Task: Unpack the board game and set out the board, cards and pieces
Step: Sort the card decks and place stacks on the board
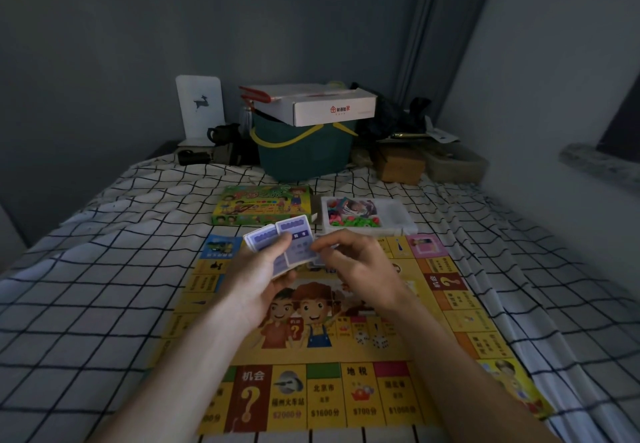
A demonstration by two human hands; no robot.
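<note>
- Board lies unfolded flat on the bed, directly under both forearms, its near edge toward the person.
- Left hand grips a stack of purple-backed cards, thumb over the top, cards fanned a little up and away.
- Right hand has fingers curled in at the right edge of the stack; looks like it pinches one card to peel it off, but the contact is blurred.
- Key relation: the stack sits above the board's far-centre, long axis of the cards pointing away from the person; right hand is the nearer one to the open board area on the right, left hand just holds.
- Judgement: step in hand is sorting or dealing out the cards; likely next is laying a card or pile down on the board centre, just below the hands.
- Game box lies beyond the board's far edge, left of the white tray.
- Tray holds coloured pieces, not yet set out.
- Two dice rest on the board near the right forearm.
- Risk: loose fan may slip from the left hand.
</note>
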